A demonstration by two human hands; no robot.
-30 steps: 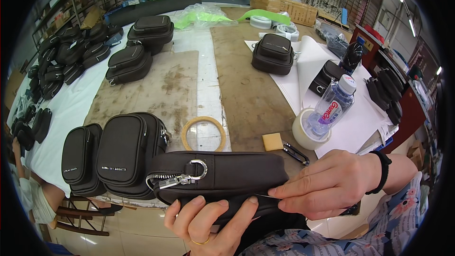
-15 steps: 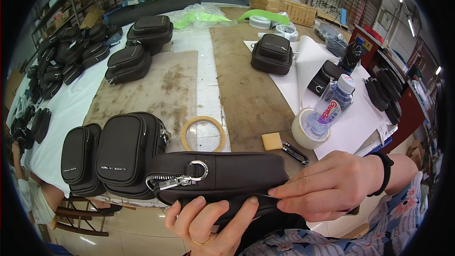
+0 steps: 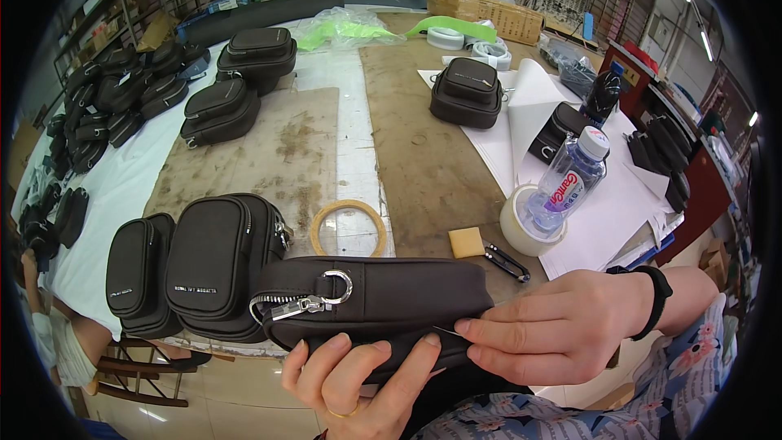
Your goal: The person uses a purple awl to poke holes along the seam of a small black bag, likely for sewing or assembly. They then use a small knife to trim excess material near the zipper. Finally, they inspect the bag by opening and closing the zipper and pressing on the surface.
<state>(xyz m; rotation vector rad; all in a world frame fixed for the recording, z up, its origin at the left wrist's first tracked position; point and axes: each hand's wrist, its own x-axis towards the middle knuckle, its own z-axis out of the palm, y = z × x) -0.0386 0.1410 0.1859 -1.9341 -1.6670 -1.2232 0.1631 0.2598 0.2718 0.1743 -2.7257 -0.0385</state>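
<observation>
A dark brown zippered bag (image 3: pixel 415 285) lies on its side at the table's front edge, its silver ring and zipper pull turned up. My left hand (image 3: pixel 366 383) grips it from below, fingertips pressed on the near panel. At the bag's right end my right hand (image 3: pixel 554 330) is closed, thumb and fingers pinched together against the near seam. A thin, pointed sliver (image 3: pixel 445 330) juts from those fingertips toward the left; its kind is too small to tell. Two similar bags, a smaller one (image 3: pixel 137 277) and a larger one (image 3: pixel 213 253), stand to the left.
Beyond the bag lie a tape roll (image 3: pixel 349 205), a yellowish block (image 3: pixel 466 242) and black thread snips (image 3: pixel 507 263). A clear bottle (image 3: pixel 568 179) stands in a wide tape roll (image 3: pixel 521 232). More bags (image 3: pixel 467 94) sit farther back, with a pile (image 3: pixel 122 85) at far left.
The bag and both hands have shifted very slightly left and up. My grip on the bag looks the same, and the right fingers stay pinched at its seam.
</observation>
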